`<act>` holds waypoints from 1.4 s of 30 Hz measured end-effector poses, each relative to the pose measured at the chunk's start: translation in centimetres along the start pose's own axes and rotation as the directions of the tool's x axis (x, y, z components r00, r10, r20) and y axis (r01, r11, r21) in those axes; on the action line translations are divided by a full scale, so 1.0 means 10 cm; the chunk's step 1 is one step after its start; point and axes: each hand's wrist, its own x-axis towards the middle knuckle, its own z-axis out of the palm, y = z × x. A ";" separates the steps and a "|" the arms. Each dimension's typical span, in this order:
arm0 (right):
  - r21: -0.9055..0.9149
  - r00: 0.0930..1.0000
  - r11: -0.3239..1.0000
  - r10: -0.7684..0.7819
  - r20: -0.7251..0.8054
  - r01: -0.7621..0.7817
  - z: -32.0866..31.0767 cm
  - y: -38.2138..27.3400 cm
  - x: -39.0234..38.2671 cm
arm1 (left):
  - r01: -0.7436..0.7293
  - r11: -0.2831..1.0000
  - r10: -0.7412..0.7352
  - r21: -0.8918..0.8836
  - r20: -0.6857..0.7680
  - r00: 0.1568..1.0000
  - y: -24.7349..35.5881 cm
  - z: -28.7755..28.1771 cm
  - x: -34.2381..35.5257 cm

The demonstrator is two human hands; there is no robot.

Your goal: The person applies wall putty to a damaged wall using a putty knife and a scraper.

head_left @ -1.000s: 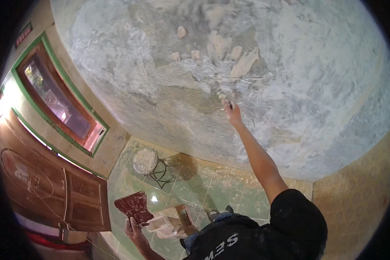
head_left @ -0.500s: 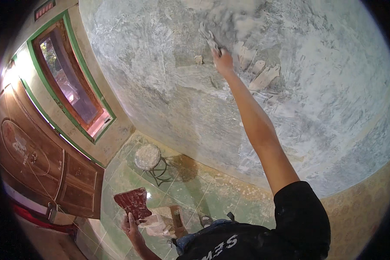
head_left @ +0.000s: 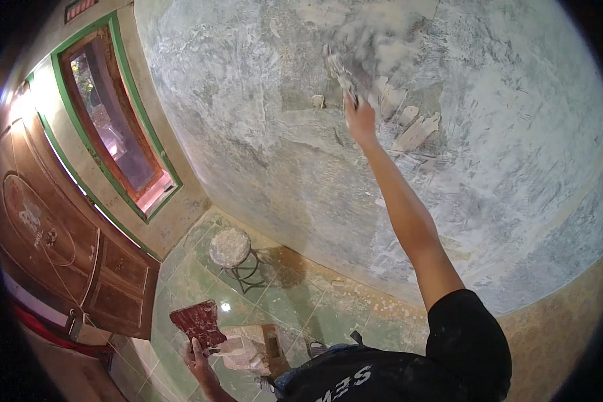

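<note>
My right hand [head_left: 360,122] is closed around a putty-smeared scraper [head_left: 339,72], raised against the mottled grey plastered wall [head_left: 516,141]. Just right of it are raised beige putty patches [head_left: 415,134], with a small blob [head_left: 318,100] to its left. Down at the lower left, my left hand [head_left: 199,365] grips the handle of a wide dark-red putty blade [head_left: 193,321], held above the floor. Behind and right of that blade sits a pale plaster-crusted container [head_left: 248,352], partly hidden by my body.
A round metal-legged stool [head_left: 230,246] with a dusty top stands near the wall on green tiles [head_left: 288,305]. To the left are a carved wooden door [head_left: 60,248] and a green-framed window [head_left: 110,114]. Patterned yellow walling [head_left: 549,308] runs along the lower right.
My right hand with the scraper rose up and leftward past the putty patches, then dropped slightly. The view has shifted. My left hand still holds the red blade low.
</note>
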 end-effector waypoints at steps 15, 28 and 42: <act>0.121 0.986 0.979 0.166 -0.022 -0.162 0.29 0.09 -0.33 | -0.002 0.985 0.023 -0.174 0.117 0.993 0.13 0.40 -0.02; 0.230 0.980 0.962 0.173 -0.096 -0.147 0.39 0.50 -1.17 | 0.044 0.991 -0.030 -0.128 0.113 0.993 -0.11 0.24 -0.20; 0.042 0.909 0.909 0.416 -0.032 -0.415 -0.32 1.01 -1.93 | 0.022 0.994 -0.022 -0.105 0.007 1.000 -0.07 0.13 -0.23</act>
